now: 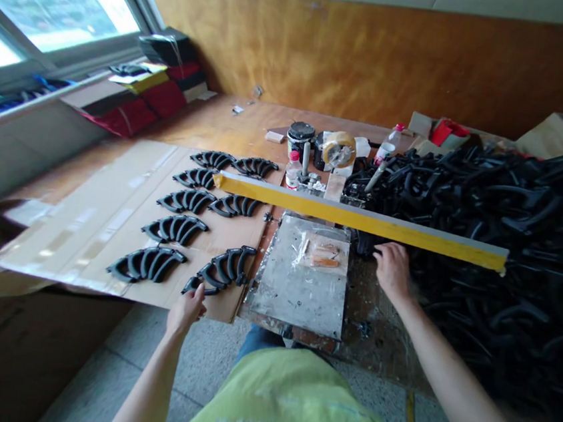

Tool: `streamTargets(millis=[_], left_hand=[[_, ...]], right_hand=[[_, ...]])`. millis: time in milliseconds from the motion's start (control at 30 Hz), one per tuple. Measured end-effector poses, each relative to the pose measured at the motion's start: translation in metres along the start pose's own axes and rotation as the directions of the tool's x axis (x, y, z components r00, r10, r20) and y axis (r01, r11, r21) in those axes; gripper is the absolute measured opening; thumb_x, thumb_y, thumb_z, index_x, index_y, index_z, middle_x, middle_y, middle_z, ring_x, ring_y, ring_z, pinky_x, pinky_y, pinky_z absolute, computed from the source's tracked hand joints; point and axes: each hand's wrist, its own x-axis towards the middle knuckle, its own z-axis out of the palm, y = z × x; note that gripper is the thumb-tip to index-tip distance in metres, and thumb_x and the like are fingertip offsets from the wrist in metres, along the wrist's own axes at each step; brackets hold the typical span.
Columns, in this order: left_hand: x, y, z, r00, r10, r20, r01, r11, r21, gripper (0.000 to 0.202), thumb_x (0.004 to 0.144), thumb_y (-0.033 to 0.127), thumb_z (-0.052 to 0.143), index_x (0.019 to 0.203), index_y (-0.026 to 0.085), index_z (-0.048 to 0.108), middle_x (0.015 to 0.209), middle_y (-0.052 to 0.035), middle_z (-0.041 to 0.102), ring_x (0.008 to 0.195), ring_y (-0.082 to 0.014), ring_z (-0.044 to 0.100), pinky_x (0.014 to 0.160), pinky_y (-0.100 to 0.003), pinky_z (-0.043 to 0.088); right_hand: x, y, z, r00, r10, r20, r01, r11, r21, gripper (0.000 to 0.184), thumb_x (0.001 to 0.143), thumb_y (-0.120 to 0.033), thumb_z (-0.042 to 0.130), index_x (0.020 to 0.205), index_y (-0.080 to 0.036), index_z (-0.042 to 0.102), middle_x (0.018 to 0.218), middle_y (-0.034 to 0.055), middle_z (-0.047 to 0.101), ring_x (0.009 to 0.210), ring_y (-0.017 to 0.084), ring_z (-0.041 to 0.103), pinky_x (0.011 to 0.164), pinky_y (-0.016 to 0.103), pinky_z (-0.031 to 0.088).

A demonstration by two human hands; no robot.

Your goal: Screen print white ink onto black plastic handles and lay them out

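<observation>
- My left grip (pixel 186 310) sits left of the metal plate (pixel 297 293), at the near edge of the cardboard sheet (pixel 109 220). It is closed narrowly on the near tip of a curved black piece (pixel 228 266).
- That piece lies left of the plate, just beside its left edge. Its long axis runs from my fingers away and rightward toward the plate, with its arch bowing up and to the left.
- Seven more curved pieces like it lie in two rows on the cardboard, farther left of the plate and beyond the held one.
- My right grip (pixel 392 269) is just right of the plate's far corner, palm down, with its fingertips at the edge of the black pile (pixel 512 215). I cannot tell whether it has closed on anything there.
- The left grip is the one at the held piece. The right is well apart from it, with the whole plate between them.
- A yellow bar (pixel 361 221) lies across the far side of the plate, above my right grip's fingers.
- A clear bag (pixel 322 252) rests on the plate's far part.
- A tape roll (pixel 339 148) stands beyond the plate on the bench (pixel 220 121).
</observation>
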Motion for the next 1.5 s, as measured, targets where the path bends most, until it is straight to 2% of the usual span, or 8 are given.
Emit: streamTargets(millis=[133,233,467,600,733,900,1100,1500], left_hand=[[-0.006,0.028,0.009,0.997,0.083,0.006,-0.083,0.987,0.138,0.048,0.082,0.064,0.038,0.074,0.022,0.059,0.066,-0.0075,0.068,0.067,-0.0276,0.067,0.062,-0.036,0.049],[-0.013,0.041,0.017,0.988,0.146,-0.05,-0.135,0.975,0.176,0.047,0.084,0.063,0.039,0.08,0.022,0.062,0.076,-0.0095,0.071,0.076,-0.03,0.067,0.068,-0.038,0.047],[-0.033,0.014,0.023,0.962,0.197,-0.189,-0.186,0.98,0.072,0.033,0.088,0.048,0.046,0.094,0.021,0.064,0.102,-0.0095,0.068,0.089,-0.0229,0.064,0.079,-0.033,0.047],[-0.037,0.002,0.029,0.941,0.21,-0.267,-0.208,0.977,0.034,0.032,0.09,0.043,0.047,0.104,0.02,0.064,0.11,-0.0102,0.062,0.081,-0.0175,0.063,0.083,-0.032,0.048],[-0.033,-0.003,0.034,0.905,0.268,-0.331,-0.284,0.959,0.0,0.035,0.091,0.04,0.049,0.117,0.019,0.06,0.12,-0.0118,0.056,0.083,-0.0166,0.063,0.084,-0.032,0.049],[-0.021,-0.008,0.034,0.921,0.295,-0.254,-0.313,0.949,-0.032,0.039,0.091,0.039,0.05,0.125,0.022,0.059,0.124,-0.0108,0.055,0.079,-0.0156,0.063,0.077,-0.031,0.05],[-0.012,0.001,0.03,0.943,0.309,-0.124,-0.31,0.951,0.007,0.041,0.091,0.042,0.05,0.129,0.028,0.06,0.115,-0.0087,0.059,0.085,-0.0196,0.063,0.072,-0.032,0.048],[0.008,0.004,0.013,0.947,0.291,-0.134,-0.297,0.954,-0.03,0.037,0.09,0.043,0.052,0.12,0.025,0.064,0.109,-0.0087,0.062,0.092,-0.0221,0.063,0.079,-0.032,0.047]], right_hand=[[-0.01,-0.076,0.032,0.977,-0.208,0.055,0.194,0.962,0.191,0.025,0.092,-0.019,0.045,0.106,-0.018,0.066,0.103,0.0136,0.064,0.103,0.028,0.053,0.091,0.045,0.045],[0.003,-0.104,0.047,0.961,-0.251,0.115,0.224,0.953,0.205,0.029,0.093,-0.017,0.043,0.108,-0.017,0.067,0.104,0.0137,0.064,0.102,0.028,0.052,0.09,0.043,0.045],[0.02,-0.117,0.041,0.911,-0.332,0.244,0.292,0.938,0.187,0.027,0.09,-0.016,0.048,0.106,-0.019,0.069,0.102,0.0131,0.065,0.101,0.029,0.053,0.087,0.04,0.043],[0.022,-0.166,0.045,0.899,-0.377,0.224,0.321,0.914,0.249,0.03,0.092,-0.019,0.049,0.117,-0.019,0.065,0.108,0.0127,0.064,0.102,0.028,0.053,0.09,0.04,0.043],[0.022,-0.246,0.085,0.825,-0.455,0.335,0.272,0.839,0.47,0.026,0.091,-0.019,0.053,0.113,-0.02,0.068,0.105,0.0086,0.066,0.102,0.023,0.057,0.094,0.035,0.045],[0.026,-0.314,0.148,0.711,-0.365,0.601,0.118,0.905,0.409,0.032,0.091,-0.024,0.054,0.12,-0.019,0.066,0.107,0.0115,0.066,0.1,0.021,0.063,0.093,0.032,0.046],[0.031,-0.334,0.172,0.7,-0.201,0.685,-0.019,0.954,0.298,0.033,0.083,-0.038,0.066,0.109,-0.018,0.069,0.106,0.0126,0.065,0.096,0.022,0.065,0.092,0.032,0.047],[0.036,-0.351,0.176,0.707,-0.112,0.698,-0.097,0.963,0.252,0.043,0.071,-0.035,0.078,0.109,-0.018,0.067,0.11,0.0134,0.06,0.097,0.023,0.064,0.09,0.034,0.048]])
